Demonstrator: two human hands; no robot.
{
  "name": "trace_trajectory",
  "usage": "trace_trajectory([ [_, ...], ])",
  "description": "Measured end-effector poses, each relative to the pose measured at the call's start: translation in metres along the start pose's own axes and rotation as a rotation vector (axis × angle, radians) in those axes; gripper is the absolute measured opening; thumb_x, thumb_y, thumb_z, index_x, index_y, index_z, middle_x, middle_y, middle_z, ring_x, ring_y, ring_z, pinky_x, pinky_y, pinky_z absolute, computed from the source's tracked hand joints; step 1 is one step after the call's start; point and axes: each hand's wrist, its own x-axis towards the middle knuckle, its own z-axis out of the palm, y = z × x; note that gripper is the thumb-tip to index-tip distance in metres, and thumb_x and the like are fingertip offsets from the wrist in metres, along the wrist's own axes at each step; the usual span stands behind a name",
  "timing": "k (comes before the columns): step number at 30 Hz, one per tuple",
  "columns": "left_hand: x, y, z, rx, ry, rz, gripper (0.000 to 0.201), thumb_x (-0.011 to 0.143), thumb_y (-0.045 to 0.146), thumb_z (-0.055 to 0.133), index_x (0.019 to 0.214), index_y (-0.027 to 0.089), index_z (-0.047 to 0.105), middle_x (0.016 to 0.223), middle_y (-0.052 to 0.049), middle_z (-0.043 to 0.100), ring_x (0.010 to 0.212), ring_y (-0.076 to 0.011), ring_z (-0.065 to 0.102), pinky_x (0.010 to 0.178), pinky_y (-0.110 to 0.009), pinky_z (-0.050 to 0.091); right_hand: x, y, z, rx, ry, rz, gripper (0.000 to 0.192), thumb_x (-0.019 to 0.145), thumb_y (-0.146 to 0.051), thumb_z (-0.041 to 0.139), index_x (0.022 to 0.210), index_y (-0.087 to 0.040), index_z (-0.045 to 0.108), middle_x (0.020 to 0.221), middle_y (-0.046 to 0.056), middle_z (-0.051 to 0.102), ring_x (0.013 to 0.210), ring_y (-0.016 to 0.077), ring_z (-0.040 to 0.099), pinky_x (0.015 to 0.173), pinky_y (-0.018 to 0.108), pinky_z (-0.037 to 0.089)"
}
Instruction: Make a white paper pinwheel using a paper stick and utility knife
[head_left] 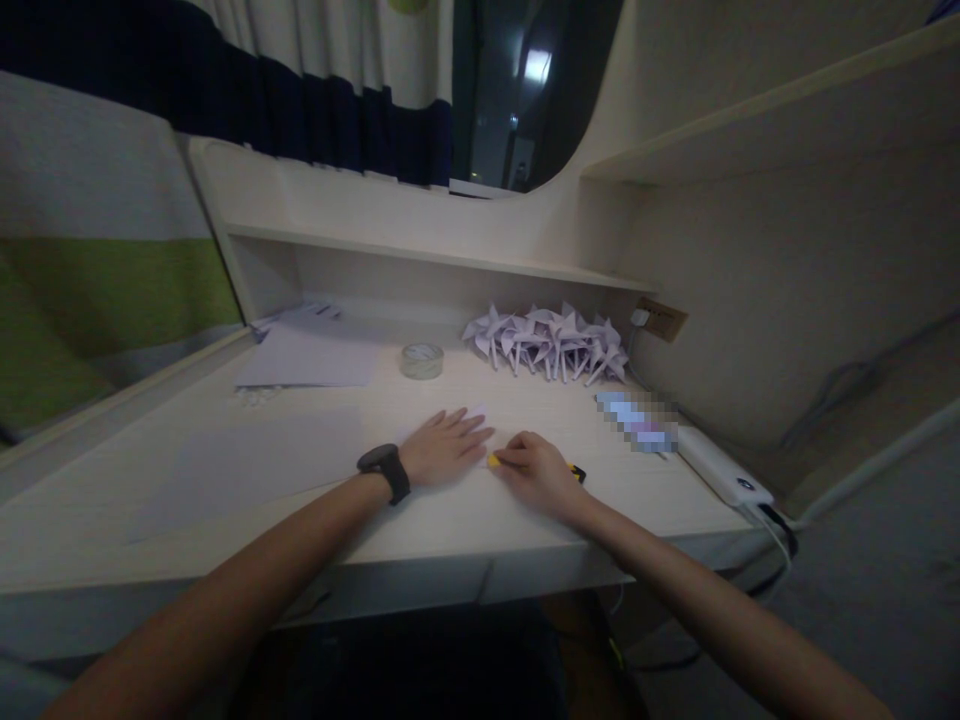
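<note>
My left hand [444,450], wearing a dark watch [384,468] on the wrist, lies flat with its fingers spread. Beneath it is a small piece of white paper [478,410], mostly covered by the fingers. Just to the right, my right hand [540,475] is closed around a yellow-and-black utility knife [493,460]. One yellow end points out by the thumb and forefinger, close to the left fingertips; a black-and-yellow end shows behind the palm. The blade is too small to make out.
A tape roll [421,362] stands beyond my hands. Folded paper pinwheels [551,340] are heaped at the back right. Paper sheets [311,350] lie at the left, with a large sheet [255,465] nearer. A blurred phone [636,420] and white power strip [716,465] line the right.
</note>
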Motion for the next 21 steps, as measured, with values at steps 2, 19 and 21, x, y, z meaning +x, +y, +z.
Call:
trace_trajectory([
  [2,0.0,0.0,0.0,-0.003,-0.004,0.003,0.054,0.1,0.05,0.013,0.146,0.03,0.035,0.155,-0.004,0.031,0.141,-0.0298,0.025,0.111,-0.048,0.018,0.0,0.0,0.0,-0.004,0.006,-0.007,0.017,0.088,-0.028,0.061,0.092,-0.02,0.076,0.081,0.005,0.059,0.076,0.0164,0.055,0.071,0.028,0.041],
  [19,-0.001,-0.002,-0.001,-0.026,-0.037,0.012,0.054,0.101,0.049,0.015,0.147,0.029,0.032,0.156,-0.004,0.027,0.143,-0.0272,0.02,0.113,-0.049,0.013,-0.009,-0.009,-0.008,-0.024,0.002,0.025,0.016,0.087,-0.027,0.063,0.085,-0.019,0.076,0.077,0.005,0.056,0.076,0.0172,0.052,0.07,0.03,0.039],
  [21,-0.001,-0.001,-0.002,-0.045,-0.045,-0.002,0.054,0.1,0.049,0.015,0.147,0.028,0.032,0.156,-0.005,0.026,0.144,-0.0276,0.019,0.113,-0.05,0.013,-0.009,-0.01,-0.008,-0.026,0.002,0.034,0.015,0.087,-0.027,0.063,0.083,-0.019,0.076,0.076,0.005,0.056,0.076,0.0173,0.053,0.07,0.03,0.04],
])
